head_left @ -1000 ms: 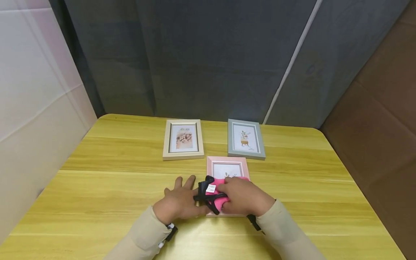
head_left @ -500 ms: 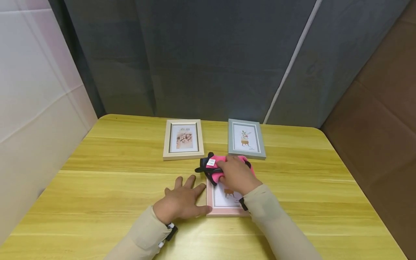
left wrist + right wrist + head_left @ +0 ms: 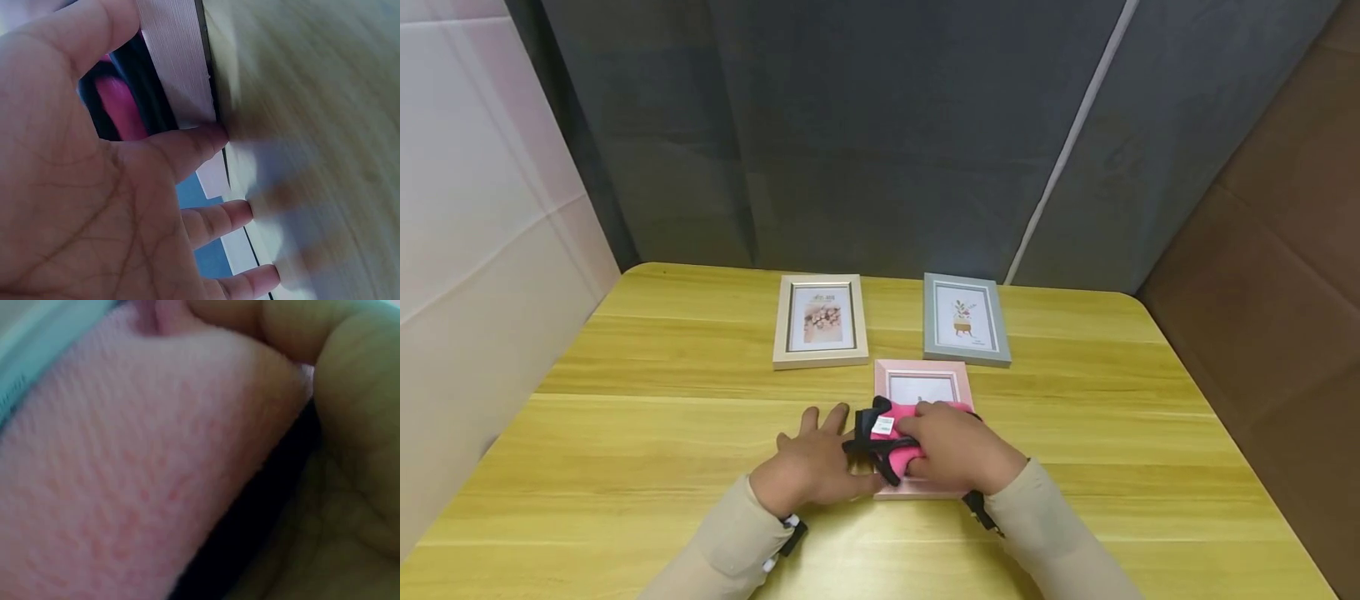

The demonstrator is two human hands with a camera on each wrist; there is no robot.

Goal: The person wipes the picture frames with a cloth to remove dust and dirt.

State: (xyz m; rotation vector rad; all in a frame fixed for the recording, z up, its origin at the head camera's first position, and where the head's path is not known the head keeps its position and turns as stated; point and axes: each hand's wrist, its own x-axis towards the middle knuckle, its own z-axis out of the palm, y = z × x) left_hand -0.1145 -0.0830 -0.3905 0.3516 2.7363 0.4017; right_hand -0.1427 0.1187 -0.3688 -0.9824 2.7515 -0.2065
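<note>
A pink picture frame (image 3: 921, 368) lies flat near the front middle of the table. Across its lower half, my right hand (image 3: 961, 447) grips a bunched pink cloth (image 3: 904, 459) with black edging and a white tag. The cloth's fuzzy side (image 3: 125, 462) fills most of the right wrist view. My left hand (image 3: 814, 468) lies with fingers spread at the frame's left side, thumb at the lower left corner. In the left wrist view, its fingertips are at the tabletop beside the frame's edge (image 3: 178, 59). Cloth and right hand hide most of the frame's picture.
A cream-gold picture frame (image 3: 782, 325) lies at the back left, and a grey-blue one (image 3: 929, 317) at the back right. The wood-grain table (image 3: 647, 433) meets a dark curtain (image 3: 865, 142) behind, with a white sheet left and brown sheet right.
My right hand slid the cloth up to the pink frame's top edge, then back down over its lower half. The left hand stays at the frame's left side.
</note>
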